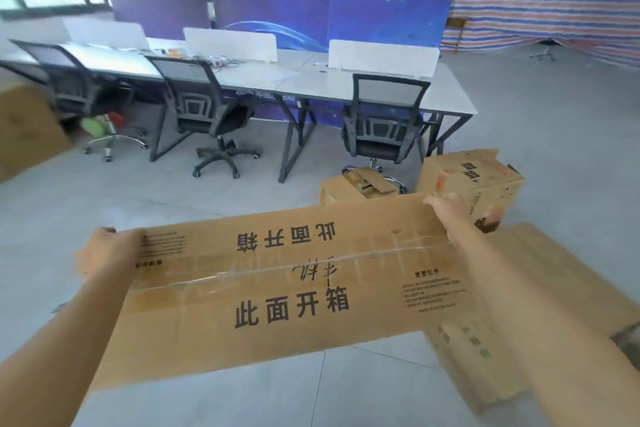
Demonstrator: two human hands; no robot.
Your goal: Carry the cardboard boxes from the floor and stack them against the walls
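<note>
- long box (pixel 277 288) is held level off the floor, partly over a flat box (pixel 561 288).
- left hand (pixel 110 250) wraps round its left end; right hand (pixel 446 215) hooks its fingers over the far right corner.
- risk: with an ends-only grip it may tilt or slip.
- risk: open box (pixel 343 191) and tall box (pixel 485 180) sit just ahead, easy to clip or trip on.
- long box is taped shut, contents hidden.
- open box has its flaps up, inside unclear.
- tall box has loose top flaps, inside unseen.
</note>
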